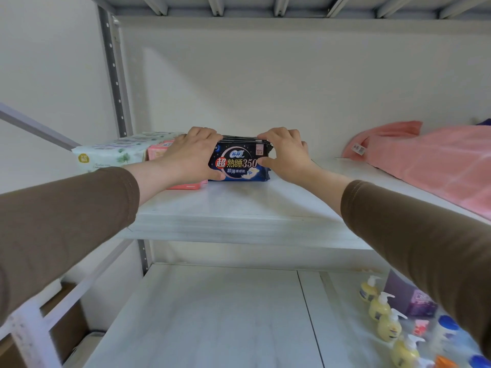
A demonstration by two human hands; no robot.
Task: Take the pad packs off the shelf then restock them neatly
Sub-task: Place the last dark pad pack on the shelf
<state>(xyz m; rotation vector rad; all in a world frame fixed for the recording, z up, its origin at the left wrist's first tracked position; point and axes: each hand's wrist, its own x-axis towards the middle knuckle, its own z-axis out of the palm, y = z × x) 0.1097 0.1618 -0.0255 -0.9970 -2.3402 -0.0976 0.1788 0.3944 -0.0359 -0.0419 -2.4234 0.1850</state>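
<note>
On the white upper shelf (239,205), the dark navy plastic pad packs (240,162) stand between the left hand (192,155) and right hand (285,155). Left of them lie a pink pad pack (156,151), then white wipe packs (111,155). Folded pink towels (435,160) lie well apart, right.

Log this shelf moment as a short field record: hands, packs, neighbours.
left hand: gripping left end of the dark blue pad packs
right hand: gripping their right end
dark blue pad packs: upright row on the upper shelf
pink pad pack: directly left of them
white wipes packs: farther left
pink towel: far right
</note>
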